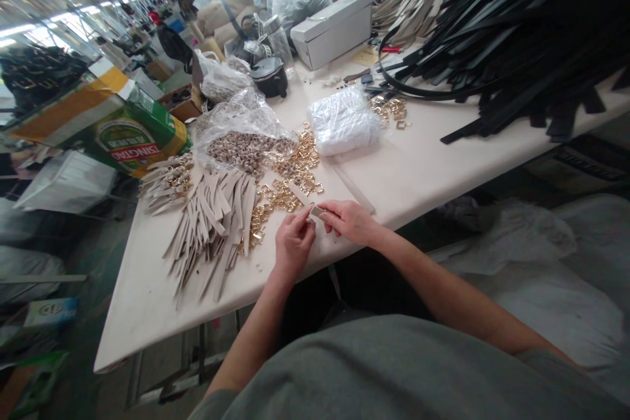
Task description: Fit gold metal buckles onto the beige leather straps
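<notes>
With my left hand (294, 239) and right hand (350, 220) both pinching the strap (317, 211) at the table's (423, 170) near edge, just near of the buckles (295, 174), I'd hold its end flat and square between the fingertips.

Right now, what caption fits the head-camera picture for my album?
Left hand and right hand pinch a small strip over a white table beside beige strips and gold buckles.

Bright overhead light, warped edges
</notes>
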Tool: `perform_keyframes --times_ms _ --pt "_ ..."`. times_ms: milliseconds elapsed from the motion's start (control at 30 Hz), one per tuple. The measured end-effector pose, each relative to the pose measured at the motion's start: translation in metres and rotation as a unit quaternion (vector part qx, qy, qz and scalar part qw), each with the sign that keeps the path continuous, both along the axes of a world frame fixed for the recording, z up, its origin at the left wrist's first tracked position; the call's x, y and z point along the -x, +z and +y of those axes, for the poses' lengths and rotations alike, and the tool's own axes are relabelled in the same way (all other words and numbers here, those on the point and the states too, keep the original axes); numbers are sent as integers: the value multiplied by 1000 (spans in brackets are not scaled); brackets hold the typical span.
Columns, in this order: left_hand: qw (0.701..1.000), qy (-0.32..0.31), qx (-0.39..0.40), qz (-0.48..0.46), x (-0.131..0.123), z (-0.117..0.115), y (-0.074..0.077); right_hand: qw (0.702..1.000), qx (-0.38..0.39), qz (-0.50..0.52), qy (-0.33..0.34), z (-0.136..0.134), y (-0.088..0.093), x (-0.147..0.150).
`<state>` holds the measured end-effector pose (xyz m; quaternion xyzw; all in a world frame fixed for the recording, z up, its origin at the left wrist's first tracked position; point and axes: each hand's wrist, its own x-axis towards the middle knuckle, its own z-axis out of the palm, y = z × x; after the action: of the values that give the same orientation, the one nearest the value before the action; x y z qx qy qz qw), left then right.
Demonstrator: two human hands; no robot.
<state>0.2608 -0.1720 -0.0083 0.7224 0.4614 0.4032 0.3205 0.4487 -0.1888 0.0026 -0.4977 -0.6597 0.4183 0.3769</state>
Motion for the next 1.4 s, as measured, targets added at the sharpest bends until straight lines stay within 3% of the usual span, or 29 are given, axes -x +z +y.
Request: perform_keyframes --times_ms 67,200,400,767,1133,1400 --pt "996 1 77 -55 1 4 2 1000 3 -3 -1 0 1 1" --pt "958 -14 224 -180 0 11 8 1000 11 22 -8 1 0 1" --pt "908 19 302 -291 -8 14 10 999 17 41 -28 1 -2 4" --pt "897 15 324 -302 -10 20 12 1000 11 -5 -19 0 2 2" --pt "914 10 307 -265 -7 23 6 993 5 -111 -43 4 8 5" --pt "936 -14 242 -254 -1 15 -3 989 1 -137 -64 3 10 7"
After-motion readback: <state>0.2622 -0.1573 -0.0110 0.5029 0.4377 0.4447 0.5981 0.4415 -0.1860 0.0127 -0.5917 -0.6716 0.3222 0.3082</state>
